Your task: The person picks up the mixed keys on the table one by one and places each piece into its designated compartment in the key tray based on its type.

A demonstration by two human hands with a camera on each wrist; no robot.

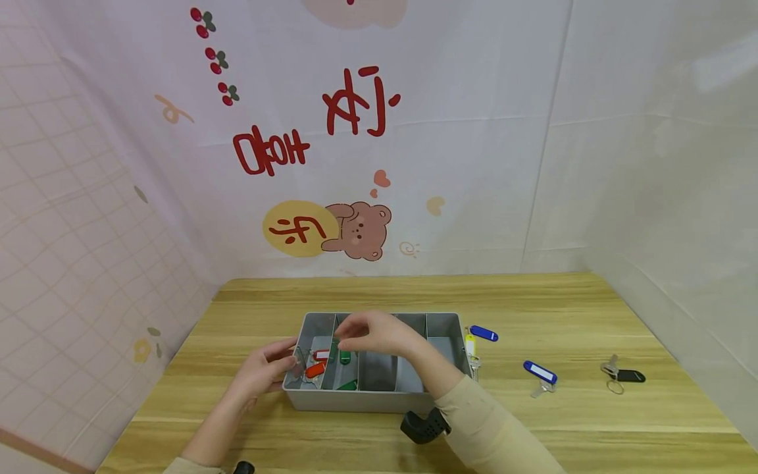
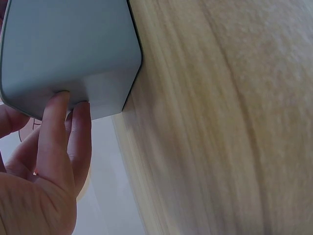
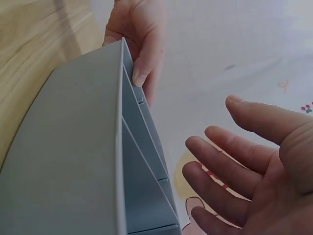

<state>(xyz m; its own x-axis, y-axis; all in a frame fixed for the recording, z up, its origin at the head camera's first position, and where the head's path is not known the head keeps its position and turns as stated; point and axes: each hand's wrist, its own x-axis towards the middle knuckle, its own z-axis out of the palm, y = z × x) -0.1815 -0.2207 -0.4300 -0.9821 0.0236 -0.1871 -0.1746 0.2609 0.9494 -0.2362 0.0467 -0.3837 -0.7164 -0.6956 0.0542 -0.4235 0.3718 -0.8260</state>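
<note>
A grey divided storage box [image 1: 331, 400] sits on the wooden table. My left hand [image 1: 266, 368] grips its left end, thumb over the rim and fingertips [image 2: 58, 100] against the outer wall. Over the second and third compartments hovers my right hand [image 1: 379, 332], its relaxed fingers [image 3: 215, 169] spread with nothing between them. Red key tags, one of them a red tag [image 1: 316, 370], lie in the leftmost compartment. The second compartment holds green key tags, including a green tag [image 1: 345, 357] below my right fingertips. My right hand and forearm hide part of the compartments further right.
Right of the box lie a yellow key tag [image 1: 470, 345] close to its wall, a blue key tag [image 1: 484, 333], another blue tag [image 1: 540, 372] with a key, and a black key tag [image 1: 629, 376] with key and ring. A printed cloth [image 1: 474, 131] hangs behind the table.
</note>
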